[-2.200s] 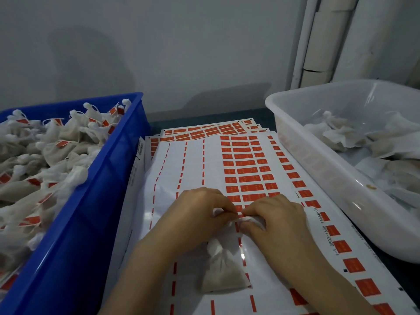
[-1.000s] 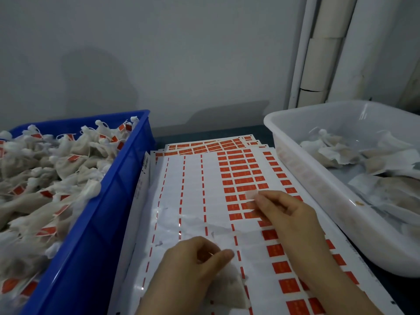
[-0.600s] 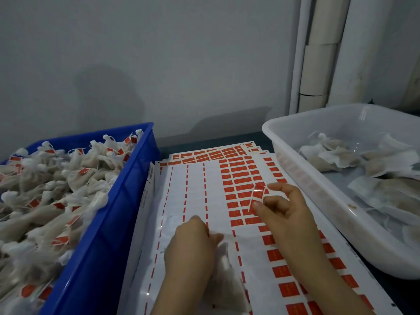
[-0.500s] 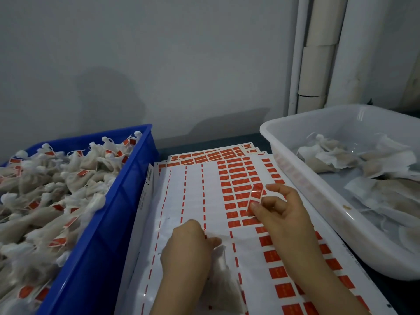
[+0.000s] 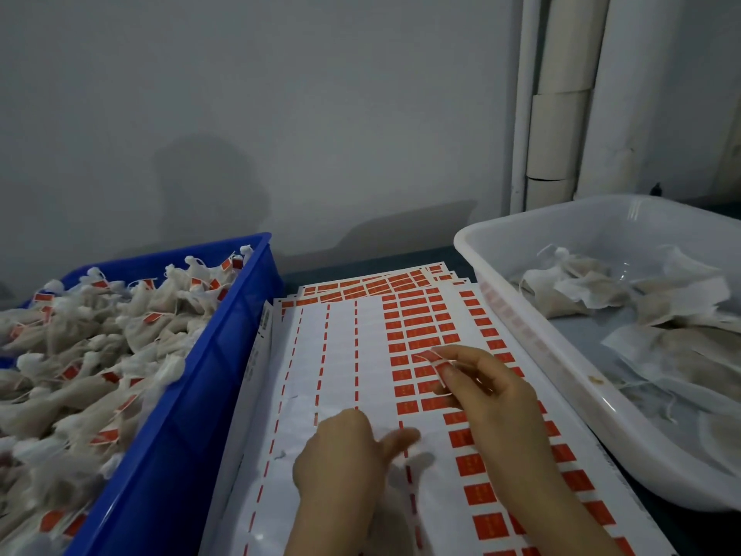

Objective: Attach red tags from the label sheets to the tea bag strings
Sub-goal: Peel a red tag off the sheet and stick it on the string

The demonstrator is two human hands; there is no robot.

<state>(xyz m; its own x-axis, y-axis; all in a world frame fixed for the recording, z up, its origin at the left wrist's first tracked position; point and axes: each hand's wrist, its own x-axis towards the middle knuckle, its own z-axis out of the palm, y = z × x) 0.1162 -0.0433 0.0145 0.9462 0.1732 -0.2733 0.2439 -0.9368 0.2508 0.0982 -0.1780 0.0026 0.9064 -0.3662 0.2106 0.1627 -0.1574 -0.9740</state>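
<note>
To the left of my fingers stands a blue plastic crate, its long side wall facing them. Near on their right sits a translucent white tub. Beyond them a strip of dark tabletop meets a plain grey wall. White pipes run upright at the far right.

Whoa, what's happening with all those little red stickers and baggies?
A person is tagging tea bags. The right hand pinches a red tag peeled off the label sheet, with a bit of white string at its fingertips. The left hand holds a tea bag low on the sheet. The blue crate is heaped with tagged bags; the white tub holds bags with no tags showing.
</note>
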